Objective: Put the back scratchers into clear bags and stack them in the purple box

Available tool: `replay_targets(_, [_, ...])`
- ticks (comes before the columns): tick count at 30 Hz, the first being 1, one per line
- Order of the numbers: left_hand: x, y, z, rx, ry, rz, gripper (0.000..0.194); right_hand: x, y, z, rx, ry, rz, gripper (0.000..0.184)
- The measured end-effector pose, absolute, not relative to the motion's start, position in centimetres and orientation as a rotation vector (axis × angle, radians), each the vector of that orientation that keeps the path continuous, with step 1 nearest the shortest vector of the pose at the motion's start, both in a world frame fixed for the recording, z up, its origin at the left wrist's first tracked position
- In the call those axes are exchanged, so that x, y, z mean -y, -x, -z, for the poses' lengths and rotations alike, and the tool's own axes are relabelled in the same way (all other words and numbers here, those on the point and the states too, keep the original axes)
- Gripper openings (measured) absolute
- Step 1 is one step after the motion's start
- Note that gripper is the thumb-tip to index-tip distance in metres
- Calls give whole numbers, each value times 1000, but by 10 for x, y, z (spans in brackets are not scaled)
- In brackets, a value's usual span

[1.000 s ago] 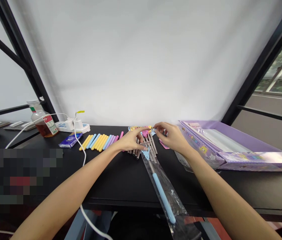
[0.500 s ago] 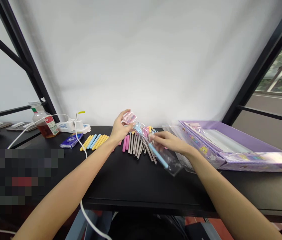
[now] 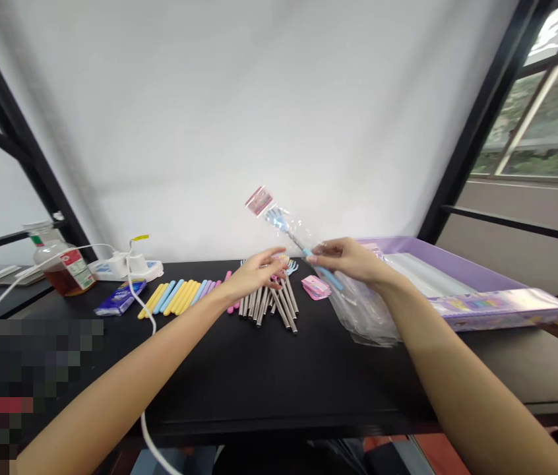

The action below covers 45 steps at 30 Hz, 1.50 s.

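Observation:
My right hand (image 3: 347,259) is closed on a blue-handled tool in a clear bag (image 3: 286,228), lifted off the black table (image 3: 259,369) with its pink header card up to the left. My left hand (image 3: 259,269) hovers with fingers loosely spread over a pile of metal rods with small coloured hand-shaped ends (image 3: 272,300), holding nothing. A row of yellow, blue, purple and pink handles (image 3: 180,295) lies left of the rods. A small pink card (image 3: 315,287) rests just below my right hand.
A purple box (image 3: 462,290) with clear bags (image 3: 368,316) spilling from it sits at the right. At the left stand a bottle of brown liquid (image 3: 61,267), a white power strip (image 3: 125,267) with cable, and a blue tissue pack (image 3: 119,298).
The bagged blue tool went from lying on the table to being raised. My left hand let go of its top end and dropped to the rods; my right hand now holds it alone.

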State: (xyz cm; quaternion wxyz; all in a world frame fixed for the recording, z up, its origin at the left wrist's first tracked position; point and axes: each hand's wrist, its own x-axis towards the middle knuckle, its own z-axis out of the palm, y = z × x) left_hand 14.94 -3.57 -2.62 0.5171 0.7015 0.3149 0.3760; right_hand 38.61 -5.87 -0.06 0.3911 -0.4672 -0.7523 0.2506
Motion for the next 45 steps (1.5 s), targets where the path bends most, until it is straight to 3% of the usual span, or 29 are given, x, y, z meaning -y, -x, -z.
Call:
replay_targets(7, [34,-215,25,-595,-2478,-726,38,56,-479,-26,1540,1280,-363,58])
replay_targets(11, [34,-258,31,-525,-2674,-691,40,54,-532,-11,1408,1429,-228,73])
replay_targets(16, [31,-294,33,-534,-2720,-564,48,51,-574,21,1479,1678,-441,90])
replay_targets(20, [27,-312,35,-513,-2685,-558,46,53,-576,33,1827,1898,-618,57])
replay_targets(22, [25,-316,37,-527,-2683,-556,46,54,-572,35,1991,2001,-521,41])
replay_targets(30, [24,-314,43,-594,-2813,-453,49,57,-559,38,2135,2246,204,23])
replay_targets(35, [29,-288,30,-478,-3111,-474,41,70,-527,21,2000,2001,448,21])
replay_targets(37, [30,-266,23,-453,-3208,-492,38,74,-503,11,1946,1800,432,21])
replay_targets(45, [14,-143,27,-868,-3082,-555,39,57,-377,-2,2283,1177,-153,16])
